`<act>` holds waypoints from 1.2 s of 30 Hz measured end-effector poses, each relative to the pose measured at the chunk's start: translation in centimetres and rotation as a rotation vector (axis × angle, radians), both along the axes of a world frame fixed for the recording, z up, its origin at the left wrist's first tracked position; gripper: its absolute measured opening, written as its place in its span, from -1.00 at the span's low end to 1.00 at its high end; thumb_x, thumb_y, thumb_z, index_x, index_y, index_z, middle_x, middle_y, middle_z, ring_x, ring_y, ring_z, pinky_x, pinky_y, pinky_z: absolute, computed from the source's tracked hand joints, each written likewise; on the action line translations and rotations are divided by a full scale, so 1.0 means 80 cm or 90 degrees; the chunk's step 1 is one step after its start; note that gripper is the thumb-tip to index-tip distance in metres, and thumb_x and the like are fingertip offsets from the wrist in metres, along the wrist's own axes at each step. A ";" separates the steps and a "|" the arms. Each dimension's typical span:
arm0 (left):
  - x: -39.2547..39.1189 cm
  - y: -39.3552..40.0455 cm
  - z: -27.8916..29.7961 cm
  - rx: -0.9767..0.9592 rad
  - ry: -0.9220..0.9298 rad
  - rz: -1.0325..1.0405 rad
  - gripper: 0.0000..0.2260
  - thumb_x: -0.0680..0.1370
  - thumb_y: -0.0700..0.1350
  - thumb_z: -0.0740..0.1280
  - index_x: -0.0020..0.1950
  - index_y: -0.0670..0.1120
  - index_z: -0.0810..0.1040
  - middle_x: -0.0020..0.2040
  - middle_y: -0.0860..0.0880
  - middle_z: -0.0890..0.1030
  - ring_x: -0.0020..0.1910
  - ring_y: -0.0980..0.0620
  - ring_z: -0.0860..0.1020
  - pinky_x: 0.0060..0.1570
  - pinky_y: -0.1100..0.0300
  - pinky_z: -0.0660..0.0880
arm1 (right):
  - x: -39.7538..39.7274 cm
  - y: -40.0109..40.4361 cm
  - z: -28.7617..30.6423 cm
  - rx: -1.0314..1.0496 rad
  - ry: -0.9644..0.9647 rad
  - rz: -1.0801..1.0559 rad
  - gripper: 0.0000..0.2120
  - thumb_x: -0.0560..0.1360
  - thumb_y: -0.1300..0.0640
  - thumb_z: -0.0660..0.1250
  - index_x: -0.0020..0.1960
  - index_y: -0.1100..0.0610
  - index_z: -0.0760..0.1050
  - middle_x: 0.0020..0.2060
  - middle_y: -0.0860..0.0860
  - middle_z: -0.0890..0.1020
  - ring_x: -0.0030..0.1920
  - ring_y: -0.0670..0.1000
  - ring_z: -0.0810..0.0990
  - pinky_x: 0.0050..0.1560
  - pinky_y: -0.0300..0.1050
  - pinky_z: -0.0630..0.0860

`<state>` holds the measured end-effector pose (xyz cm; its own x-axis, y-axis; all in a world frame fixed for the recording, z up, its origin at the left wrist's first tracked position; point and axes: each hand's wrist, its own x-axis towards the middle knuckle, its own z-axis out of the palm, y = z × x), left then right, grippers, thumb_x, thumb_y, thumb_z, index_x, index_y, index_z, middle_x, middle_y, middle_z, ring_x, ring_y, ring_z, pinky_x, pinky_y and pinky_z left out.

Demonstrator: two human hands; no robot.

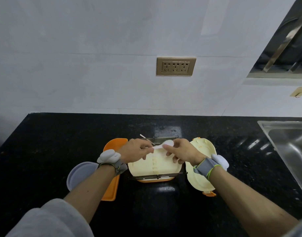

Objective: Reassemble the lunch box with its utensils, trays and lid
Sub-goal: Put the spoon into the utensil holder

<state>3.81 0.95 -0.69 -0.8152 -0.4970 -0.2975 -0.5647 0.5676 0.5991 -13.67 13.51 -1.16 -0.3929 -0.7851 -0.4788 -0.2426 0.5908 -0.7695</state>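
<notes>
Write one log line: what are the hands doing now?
left hand: holds white plastic spoon | right hand: holds same spoon | over cream lunch box tray | lid: off

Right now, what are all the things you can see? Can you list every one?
Spoon: one, white, held between both hands above the lunch box.
Lunch box: one, cream top over an orange base, middle of the counter, dark clips at its front edge.
Cream lid: one, cream with orange tabs, right of the box.
Orange tray: one, orange, left of the box, partly under the left arm.
Round lid: one, pale grey, far left.
Counter: one, black speckled.
Sink: one, steel, right edge.
Wall socket: one, gold, on the white wall.
Left hand: pinches the spoon's handle.
Right hand: holds the spoon's bowl end.
</notes>
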 end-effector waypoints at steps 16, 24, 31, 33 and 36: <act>0.022 -0.012 -0.019 -0.021 -0.227 -0.091 -0.75 0.61 -0.05 0.32 0.25 -0.09 0.62 0.18 -0.03 0.65 0.12 0.05 0.58 0.03 0.30 0.46 | -0.012 0.002 -0.012 0.206 0.252 0.165 -0.80 0.48 0.02 0.42 0.01 0.11 0.70 -0.32 -0.02 0.65 -0.48 -0.14 0.45 -0.55 -0.35 0.28; 0.014 -0.010 -0.026 -0.042 -0.266 -0.145 -0.76 0.58 -0.06 0.37 0.19 -0.10 0.66 0.13 -0.03 0.68 0.06 0.05 0.60 0.05 0.21 0.54 | -0.009 -0.004 -0.016 0.266 0.235 0.251 -0.80 0.44 0.05 0.47 -0.01 0.14 0.71 -0.29 -0.01 0.68 -0.50 -0.16 0.47 -0.57 -0.37 0.34; 0.007 -0.011 -0.033 -0.048 -0.260 -0.150 -0.79 0.55 -0.07 0.40 0.13 -0.10 0.68 0.08 -0.03 0.68 -0.01 0.06 0.56 0.07 0.15 0.57 | -0.011 -0.007 -0.024 0.238 0.223 0.250 -0.87 0.46 0.14 0.43 -0.05 0.15 0.71 -0.42 -0.03 0.64 -0.54 -0.09 0.48 -0.57 -0.31 0.39; 0.006 -0.012 -0.036 -0.047 -0.262 -0.150 -0.80 0.55 -0.08 0.41 0.12 -0.11 0.68 0.07 -0.04 0.67 0.02 0.01 0.60 0.04 0.17 0.57 | -0.011 -0.007 -0.026 0.237 0.231 0.244 -0.88 0.46 0.15 0.42 -0.09 0.16 0.70 -0.44 -0.04 0.64 -0.56 -0.10 0.50 -0.57 -0.32 0.38; 0.002 -0.012 -0.041 -0.046 -0.270 -0.160 -0.84 0.54 -0.10 0.41 0.08 -0.13 0.66 0.06 -0.07 0.66 -0.01 -0.02 0.61 -0.09 0.21 0.52 | -0.012 -0.006 -0.032 0.256 0.250 0.229 -0.86 0.45 0.11 0.44 -0.16 0.19 0.70 -0.43 -0.03 0.67 -0.55 -0.10 0.53 -0.51 -0.30 0.42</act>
<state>4.00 0.03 -3.96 -0.7265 -0.3332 -0.6009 -0.5911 0.7490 0.2993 -14.62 13.01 -3.75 -0.3449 -0.6896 -0.6368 -0.6956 0.6433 -0.3198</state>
